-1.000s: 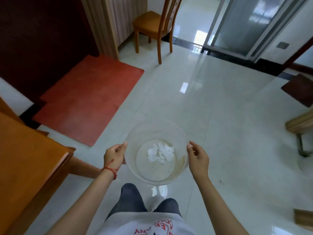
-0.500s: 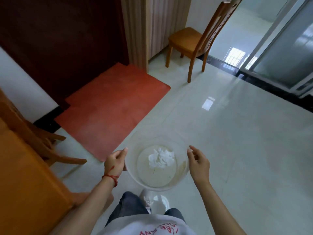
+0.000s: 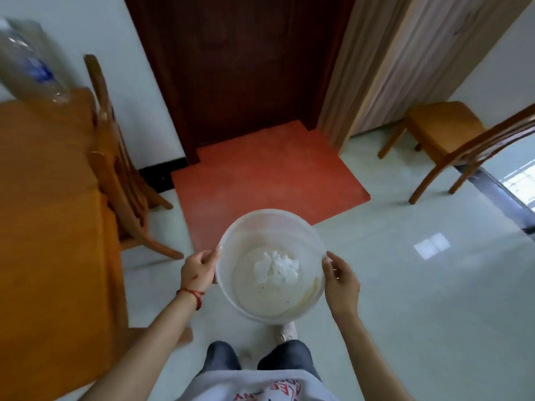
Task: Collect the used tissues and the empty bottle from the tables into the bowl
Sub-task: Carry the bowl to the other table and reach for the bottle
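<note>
I hold a translucent white plastic bowl (image 3: 231, 250) in front of me above the floor. My left hand (image 3: 199, 270) grips its left rim and my right hand (image 3: 340, 277) grips its right rim. A crumpled white tissue (image 3: 276, 267) lies inside on the bottom. An empty clear plastic bottle (image 3: 29, 62) with a blue label stands on the far end of the wooden table (image 3: 49, 212) at the upper left, well away from both hands.
A wooden chair (image 3: 115, 157) is tucked against the table's right side. A red mat (image 3: 260, 180) lies before a dark door (image 3: 240, 68). Another wooden chair (image 3: 451, 140) stands at the right. Glossy tiled floor lies ahead and to the right.
The view has swung left: the door, mat and table have moved toward the centre, and the bottle has come into view. Both hands keep the same hold on the bowl.
</note>
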`<state>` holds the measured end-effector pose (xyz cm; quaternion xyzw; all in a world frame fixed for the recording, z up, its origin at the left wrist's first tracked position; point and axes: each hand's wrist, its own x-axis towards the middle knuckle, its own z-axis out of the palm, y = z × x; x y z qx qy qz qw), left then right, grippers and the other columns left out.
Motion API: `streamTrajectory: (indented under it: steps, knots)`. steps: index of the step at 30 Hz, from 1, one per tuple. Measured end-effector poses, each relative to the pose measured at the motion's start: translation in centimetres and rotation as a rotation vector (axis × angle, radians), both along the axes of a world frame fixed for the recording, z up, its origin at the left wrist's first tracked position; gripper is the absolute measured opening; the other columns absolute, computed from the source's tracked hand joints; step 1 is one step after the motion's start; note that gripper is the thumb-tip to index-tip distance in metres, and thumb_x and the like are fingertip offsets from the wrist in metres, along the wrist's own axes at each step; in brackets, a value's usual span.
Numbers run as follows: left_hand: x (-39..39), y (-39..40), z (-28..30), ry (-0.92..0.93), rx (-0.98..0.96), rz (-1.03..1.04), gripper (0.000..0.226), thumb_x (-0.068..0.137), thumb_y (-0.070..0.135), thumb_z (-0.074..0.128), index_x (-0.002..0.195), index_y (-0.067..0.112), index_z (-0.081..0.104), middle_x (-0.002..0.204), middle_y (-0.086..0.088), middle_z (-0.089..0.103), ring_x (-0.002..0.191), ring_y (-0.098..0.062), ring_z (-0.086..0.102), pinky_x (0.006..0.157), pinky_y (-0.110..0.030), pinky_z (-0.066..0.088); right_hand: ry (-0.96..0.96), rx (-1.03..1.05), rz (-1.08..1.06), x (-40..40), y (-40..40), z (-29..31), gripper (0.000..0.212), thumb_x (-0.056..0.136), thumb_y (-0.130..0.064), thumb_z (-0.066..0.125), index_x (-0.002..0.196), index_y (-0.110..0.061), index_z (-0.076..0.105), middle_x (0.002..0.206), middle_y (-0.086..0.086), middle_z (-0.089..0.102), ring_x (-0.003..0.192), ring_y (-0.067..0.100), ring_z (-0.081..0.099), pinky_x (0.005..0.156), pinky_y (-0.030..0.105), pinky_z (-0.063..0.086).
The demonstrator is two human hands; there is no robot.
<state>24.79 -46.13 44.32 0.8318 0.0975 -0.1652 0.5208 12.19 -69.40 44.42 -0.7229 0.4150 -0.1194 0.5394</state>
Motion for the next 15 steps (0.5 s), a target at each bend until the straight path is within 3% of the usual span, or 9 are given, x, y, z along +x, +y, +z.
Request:
streamTrajectory:
  steps: [5,9,13,15]
  knots:
    - [1.4,-1.3,0.5,-0.013,0.001,0.245,0.029,0.087,0.033,0.056,0.07,0.009,0.06,0.073,-0.011,0.061,0.071,-0.026,0.057,0.065,-0.03,0.045,0.007,-0.043,0.248,6.8,-3.6,0.4,0.026,0.091,-0.029,0.052,0.113,-0.019,0.062,0.09,0.001,0.068,0.079,0.012,0.061,0.067,0.022,0.042]
    - [2.0,-2.1,0.7,-0.013,-0.017,0.376,0.04,0.087,0.035,0.055,0.072,-0.001,0.063,0.072,-0.015,0.063,0.069,-0.028,0.058,0.069,-0.035,0.05,-0.022,-0.053,0.364,11.1,-5.0,0.7,0.019,0.09,-0.028,0.053,0.106,-0.024,0.064,0.08,-0.003,0.064,0.071,0.009,0.058,0.06,0.019,0.042]
    - [3.8,-2.2,0.6,0.002,-0.008,0.436,0.044,0.087,0.038,0.053,0.075,-0.003,0.063,0.074,-0.02,0.066,0.067,-0.027,0.06,0.071,-0.037,0.053,-0.017,-0.072,0.446,15.1,-5.4,0.4,0.018,0.09,-0.024,0.054,0.103,-0.021,0.066,0.085,0.003,0.064,0.072,0.015,0.057,0.061,0.025,0.044]
    - [5.5,-2.1,0.5,0.002,0.002,0.461,0.043,0.087,0.038,0.053,0.078,-0.003,0.064,0.075,-0.021,0.068,0.064,-0.024,0.06,0.07,-0.035,0.054,-0.01,-0.061,0.466,17.4,-5.3,0.2,0.016,0.089,-0.021,0.054,0.097,-0.015,0.067,0.086,0.01,0.065,0.077,0.025,0.059,0.066,0.035,0.047]
